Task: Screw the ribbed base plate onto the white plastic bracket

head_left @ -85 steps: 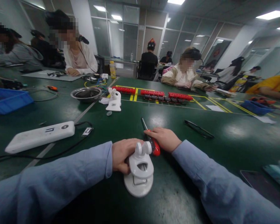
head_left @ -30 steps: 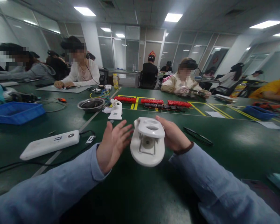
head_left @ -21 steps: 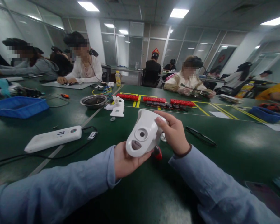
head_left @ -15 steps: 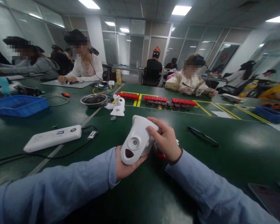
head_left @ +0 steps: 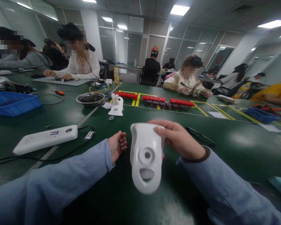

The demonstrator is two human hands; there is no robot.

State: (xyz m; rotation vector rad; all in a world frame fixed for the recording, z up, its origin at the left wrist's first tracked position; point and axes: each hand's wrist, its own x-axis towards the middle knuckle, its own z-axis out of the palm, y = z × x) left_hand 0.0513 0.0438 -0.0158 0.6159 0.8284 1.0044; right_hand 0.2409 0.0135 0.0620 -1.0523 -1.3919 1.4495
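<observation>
My right hand (head_left: 178,137) grips a white plastic housing (head_left: 147,175) by its upper right edge, thumb on the front face. The housing hangs above the table, with a round recessed hole and a half-moon opening below it facing me. To its left, my left hand (head_left: 117,145) is apart from it, fingers curled closed over something small that I cannot make out. A red item (head_left: 163,156) shows only as a sliver behind the housing. Farther off stands another white plastic part (head_left: 117,106) with a knobbed top, a small clear disc (head_left: 111,118) near its base.
At left lie a white power bank-like box (head_left: 46,137) with a black cable and a blue tray (head_left: 14,103). A metal bowl (head_left: 90,99) and red slotted racks (head_left: 154,99) stand farther back. Dark tweezers-like tool (head_left: 200,136) lies at right. Other people sit across the table.
My left hand has let go of the housing and moved left, closing its fingers. My right hand now holds the housing alone, turned more upright and nearer to me. The view has shifted slightly.
</observation>
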